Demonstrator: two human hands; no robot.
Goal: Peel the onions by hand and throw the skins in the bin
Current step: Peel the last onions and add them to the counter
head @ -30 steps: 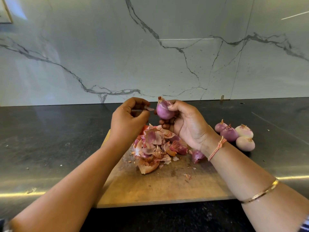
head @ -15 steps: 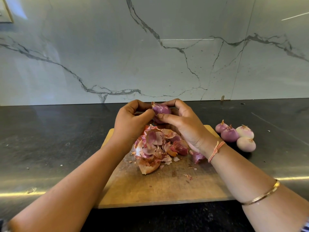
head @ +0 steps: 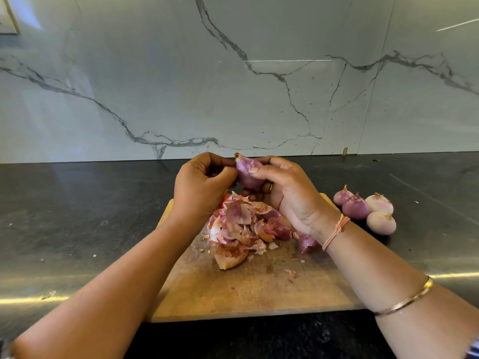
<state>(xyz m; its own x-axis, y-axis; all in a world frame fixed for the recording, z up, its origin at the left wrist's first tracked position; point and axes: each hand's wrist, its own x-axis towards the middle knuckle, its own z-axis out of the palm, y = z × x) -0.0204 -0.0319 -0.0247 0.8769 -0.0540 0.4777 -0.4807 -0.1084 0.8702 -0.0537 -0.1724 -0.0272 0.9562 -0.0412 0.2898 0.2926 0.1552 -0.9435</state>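
Peeling under way on one onion, held above the far end of the cutting board, over the heap of skins. Long axis near upright, stem tip up, leaning left. Clamped from the right and below by the right hand, thumb across the front, fingers curled beneath. Left hand tight against the left flank, thumb and curled fingers pinching at the skin there; flap itself hidden. Likely next: strip pulled leftward and down. Four other onions well apart on the counter, rightward. No bin in view.
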